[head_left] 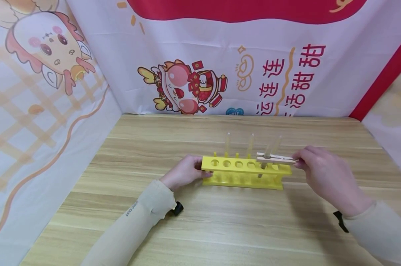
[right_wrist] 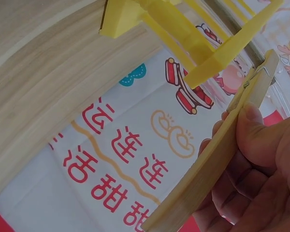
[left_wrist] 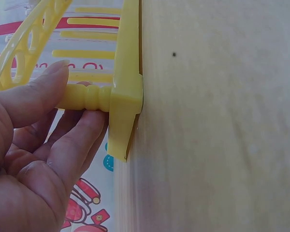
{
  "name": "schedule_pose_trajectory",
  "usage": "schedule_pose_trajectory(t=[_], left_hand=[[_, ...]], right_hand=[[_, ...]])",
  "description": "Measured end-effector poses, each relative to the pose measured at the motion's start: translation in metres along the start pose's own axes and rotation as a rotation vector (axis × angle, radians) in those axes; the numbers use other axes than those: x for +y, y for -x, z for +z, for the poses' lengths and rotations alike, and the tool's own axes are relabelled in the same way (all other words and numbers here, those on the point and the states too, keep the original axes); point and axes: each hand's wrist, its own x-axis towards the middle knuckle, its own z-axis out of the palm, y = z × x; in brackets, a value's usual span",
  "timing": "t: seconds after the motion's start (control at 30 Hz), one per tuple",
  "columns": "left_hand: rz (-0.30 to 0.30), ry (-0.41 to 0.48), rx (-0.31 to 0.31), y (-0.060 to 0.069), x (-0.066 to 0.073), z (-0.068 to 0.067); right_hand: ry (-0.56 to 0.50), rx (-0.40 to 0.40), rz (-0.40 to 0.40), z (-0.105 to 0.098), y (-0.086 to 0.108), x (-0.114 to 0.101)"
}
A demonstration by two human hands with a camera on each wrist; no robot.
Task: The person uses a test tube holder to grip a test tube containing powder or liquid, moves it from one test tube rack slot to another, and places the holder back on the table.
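Rack point(head_left: 233, 170) on tbl point(head_left: 227, 229), tubes point(head_left: 227, 142) along its rear, clamp point(head_left: 277, 160) over R end, cloth point(head_left: 247, 37) behind.

Through my head camera I look forward and down from above the table point(head_left: 220, 229), past its far edge to the printed backdrop point(head_left: 240, 37). My left-wrist view, rolled sideways, sits close to the yellow test-tube rack point(head_left: 243, 170); my right-wrist view, tilted, sits close to the wooden test-tube clamp point(right_wrist: 210, 154). Both wrist views share rack and backdrop.
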Motion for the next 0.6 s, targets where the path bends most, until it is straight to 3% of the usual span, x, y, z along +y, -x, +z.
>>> schedule_pose_trajectory(t=[0.6], left_hand=[[-0.008, -0.002, -0.002, -0.0003, -0.0011, -0.0002]], right_hand=[[-0.002, 0.026, -0.031, 0.0099, 0.0041, 0.0013]])
